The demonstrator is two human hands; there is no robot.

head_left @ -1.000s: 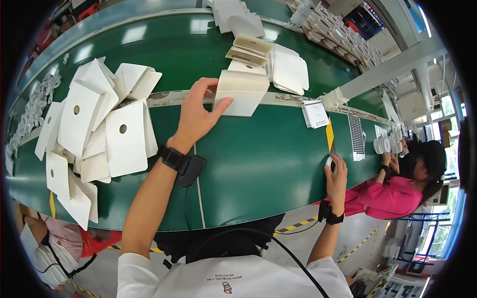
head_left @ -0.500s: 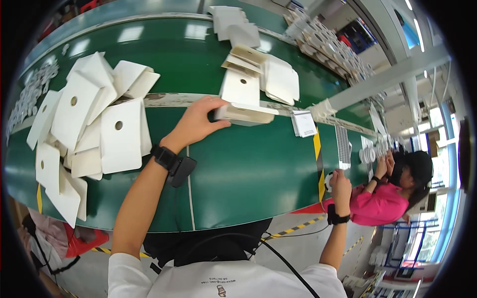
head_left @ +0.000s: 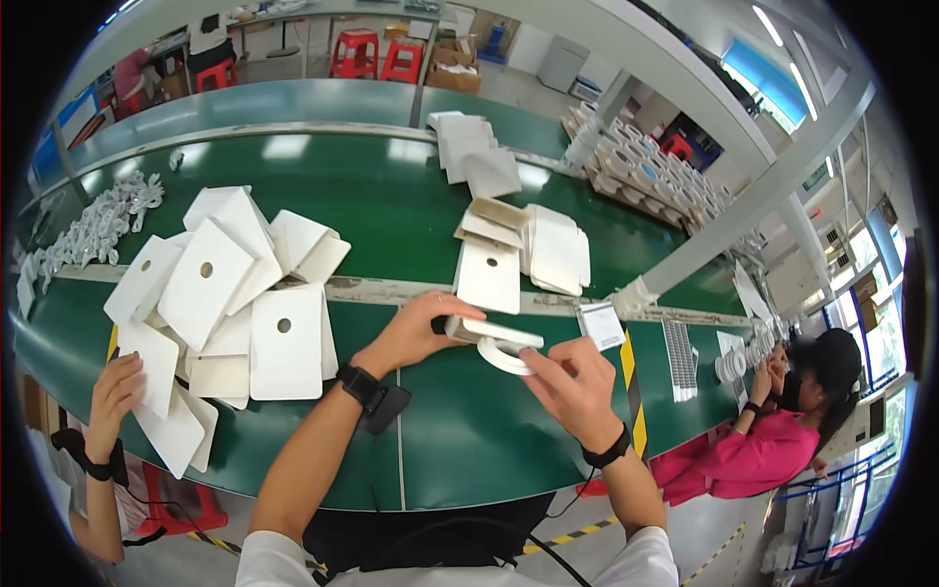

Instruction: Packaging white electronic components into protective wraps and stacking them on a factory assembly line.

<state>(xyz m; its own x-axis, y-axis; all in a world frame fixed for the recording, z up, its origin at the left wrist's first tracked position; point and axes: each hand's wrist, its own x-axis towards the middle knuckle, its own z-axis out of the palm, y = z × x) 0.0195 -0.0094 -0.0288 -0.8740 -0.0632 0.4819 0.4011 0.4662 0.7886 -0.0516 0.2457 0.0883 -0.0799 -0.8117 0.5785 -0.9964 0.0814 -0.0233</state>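
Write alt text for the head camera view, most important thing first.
Over a green table, the left hand grips a flat white box while the right hand holds a white ring just under it. White cards with round holes are heaped to the left, where another person's hand touches them.

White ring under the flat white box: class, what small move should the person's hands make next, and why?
Probably press the white ring up against the flat white box. The left hand holds the box level above the green table, and the right hand pinches the ring just beneath it.
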